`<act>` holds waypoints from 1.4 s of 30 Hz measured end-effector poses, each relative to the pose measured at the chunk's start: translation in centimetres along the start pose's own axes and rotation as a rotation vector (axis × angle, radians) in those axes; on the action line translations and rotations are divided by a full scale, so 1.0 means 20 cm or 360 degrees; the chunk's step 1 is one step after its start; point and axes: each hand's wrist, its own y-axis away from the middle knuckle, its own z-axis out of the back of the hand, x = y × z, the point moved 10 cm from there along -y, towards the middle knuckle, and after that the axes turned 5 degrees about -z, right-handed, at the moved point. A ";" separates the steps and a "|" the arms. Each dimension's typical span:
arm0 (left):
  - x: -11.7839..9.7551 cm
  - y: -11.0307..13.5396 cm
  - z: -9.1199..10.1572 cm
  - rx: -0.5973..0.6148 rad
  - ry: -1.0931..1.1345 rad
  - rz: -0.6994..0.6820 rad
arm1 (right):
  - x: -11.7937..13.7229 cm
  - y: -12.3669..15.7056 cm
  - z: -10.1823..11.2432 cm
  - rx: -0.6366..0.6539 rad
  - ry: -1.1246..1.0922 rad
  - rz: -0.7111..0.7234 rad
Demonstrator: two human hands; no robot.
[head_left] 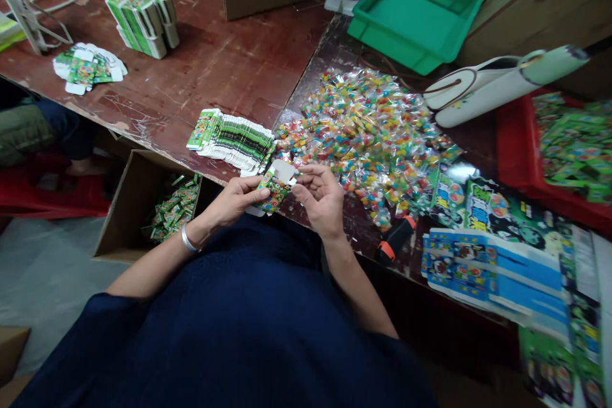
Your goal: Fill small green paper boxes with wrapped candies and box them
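My left hand [234, 201] grips a small green printed carton [273, 190] at the table's near edge, its white end flap standing open. My right hand [321, 197] is curled against the carton's right end, fingers at the flap. A silver bangle circles my left wrist. Just behind the hands lies a fanned stack of flat green carton blanks [232, 138]. To the right spreads a heap of clear packets of coloured candy [368, 134].
A cardboard box [125, 217] of filled green cartons sits on the floor to my left. A green tray [421, 13], a red tray of green packs [564, 146], blue and green printed sheets [497, 268], an orange-black tool [396, 239] and stacked cartons [143, 19] lie around.
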 end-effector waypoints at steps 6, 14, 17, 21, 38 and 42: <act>-0.01 0.00 0.07 -0.0478 -0.0072 -0.0296 | -0.09 0.06 -0.03 -0.0226 0.0127 0.0022; -0.05 0.03 -0.01 -0.0245 -0.0428 -0.0525 | -0.06 0.08 0.01 -0.0445 0.0108 0.0320; -0.01 0.00 -0.01 -0.0149 -0.0354 -0.0425 | -0.05 0.08 -0.01 -0.0364 0.0196 0.0378; 0.02 -0.01 -0.03 -0.0027 -0.0387 -0.0288 | -0.03 0.07 -0.02 -0.0305 0.0307 0.0438; -0.09 0.04 -0.01 -0.0099 -0.0633 -0.0308 | -0.10 -0.04 -0.05 0.0067 -0.0081 -0.0233; -0.07 0.03 -0.04 0.0028 -0.0565 -0.0263 | -0.12 -0.06 -0.02 0.0088 -0.0085 -0.0275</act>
